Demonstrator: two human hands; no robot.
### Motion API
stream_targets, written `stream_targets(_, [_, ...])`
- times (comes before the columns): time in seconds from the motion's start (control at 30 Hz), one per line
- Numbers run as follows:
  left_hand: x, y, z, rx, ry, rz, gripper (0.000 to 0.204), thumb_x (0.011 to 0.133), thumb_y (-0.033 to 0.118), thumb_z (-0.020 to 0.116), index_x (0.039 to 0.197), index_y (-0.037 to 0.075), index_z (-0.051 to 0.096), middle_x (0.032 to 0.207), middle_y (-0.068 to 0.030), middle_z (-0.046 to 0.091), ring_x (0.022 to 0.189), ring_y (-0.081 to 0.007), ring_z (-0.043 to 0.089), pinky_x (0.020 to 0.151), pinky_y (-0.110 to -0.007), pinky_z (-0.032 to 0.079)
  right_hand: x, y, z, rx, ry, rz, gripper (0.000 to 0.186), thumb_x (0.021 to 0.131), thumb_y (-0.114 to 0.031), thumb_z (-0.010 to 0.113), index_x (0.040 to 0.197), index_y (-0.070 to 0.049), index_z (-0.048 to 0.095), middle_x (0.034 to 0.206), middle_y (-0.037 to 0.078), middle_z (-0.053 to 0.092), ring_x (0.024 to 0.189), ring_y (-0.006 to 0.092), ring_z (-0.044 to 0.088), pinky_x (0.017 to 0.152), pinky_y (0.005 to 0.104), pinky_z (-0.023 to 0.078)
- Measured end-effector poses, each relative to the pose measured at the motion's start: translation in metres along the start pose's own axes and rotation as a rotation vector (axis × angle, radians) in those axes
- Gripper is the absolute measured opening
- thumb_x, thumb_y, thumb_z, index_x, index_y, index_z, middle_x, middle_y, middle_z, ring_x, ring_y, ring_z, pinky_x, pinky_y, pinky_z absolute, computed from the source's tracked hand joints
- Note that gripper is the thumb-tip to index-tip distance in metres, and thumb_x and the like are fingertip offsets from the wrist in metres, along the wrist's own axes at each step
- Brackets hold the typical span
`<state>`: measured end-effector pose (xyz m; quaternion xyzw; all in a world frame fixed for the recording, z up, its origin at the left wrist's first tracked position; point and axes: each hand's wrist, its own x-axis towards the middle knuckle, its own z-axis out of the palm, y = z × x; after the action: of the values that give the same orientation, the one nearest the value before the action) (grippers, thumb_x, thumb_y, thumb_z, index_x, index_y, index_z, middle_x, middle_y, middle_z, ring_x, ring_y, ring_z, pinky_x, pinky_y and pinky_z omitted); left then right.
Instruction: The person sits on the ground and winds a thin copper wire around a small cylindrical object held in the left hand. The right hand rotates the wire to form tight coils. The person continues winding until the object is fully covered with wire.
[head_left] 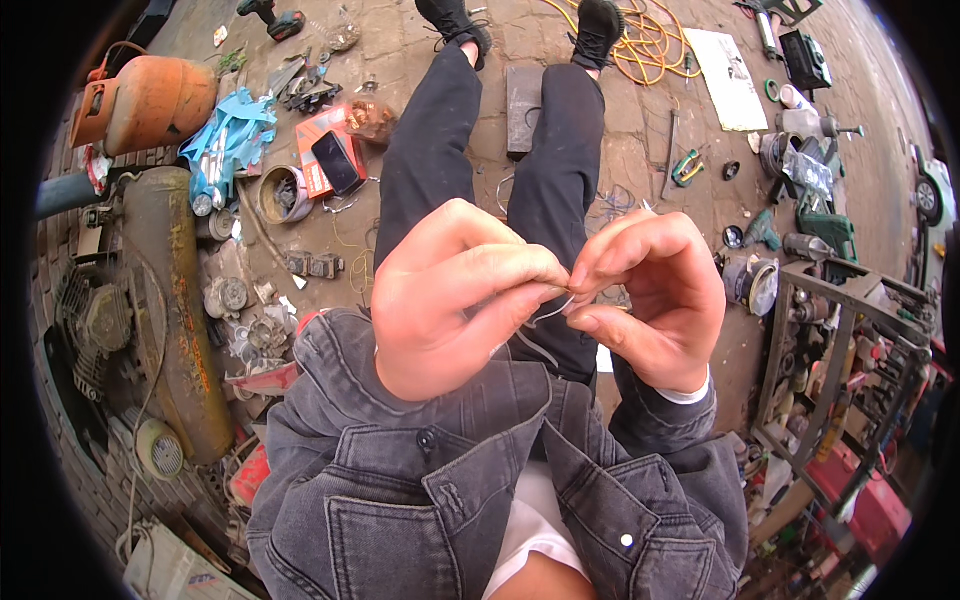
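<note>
My left hand (460,300) and my right hand (645,290) meet over my outstretched legs in the middle of the head view, both with fingertips pinched around a thin light wire (550,310). The two sets of fingertips touch or nearly touch, so the exact point of grip is hard to make out. Part of the wire loops below them, in front of my dark trousers (545,180).
Around me lie an orange gas cylinder (160,100), a phone (338,165) on an orange box, a yellow cable (640,40), green-handled pliers (688,170) and a long rusty cylinder (170,330). A metal frame (840,330) with tools stands at the right.
</note>
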<state>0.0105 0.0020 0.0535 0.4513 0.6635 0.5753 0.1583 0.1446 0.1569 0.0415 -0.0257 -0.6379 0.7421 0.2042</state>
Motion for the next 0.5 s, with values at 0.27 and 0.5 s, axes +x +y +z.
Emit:
stream_targets(0.27, [-0.0014, 0.0001, 0.0057, -0.035, 0.05, -0.024, 0.023, 0.074, -0.004, 0.08, 0.095, 0.004, 0.077, 0.085, -0.0057, 0.062, 0.072, -0.0159, 0.06, 0.062, -0.029, 0.048, 0.0021, 0.0043, 0.004, -0.117, 0.034, -0.087, 0.045, 0.077, 0.012, 0.08, 0.111, 0.001, 0.052, 0.104, 0.012, 0.063, 0.092, 0.0169, 0.068, 0.08, 0.0287, 0.056])
stream_targets(0.5, [-0.0007, 0.0018, 0.0066, -0.069, 0.053, -0.071, 0.019, 0.075, -0.001, 0.08, 0.093, 0.005, 0.077, 0.083, -0.0044, 0.062, 0.07, -0.0144, 0.059, 0.06, -0.028, 0.046, 0.0073, 0.0038, 0.0057, -0.33, 0.047, -0.206, 0.04, 0.077, -0.001, 0.086, 0.101, -0.003, 0.054, 0.088, 0.009, 0.063, 0.077, 0.0163, 0.061, 0.071, 0.028, 0.047])
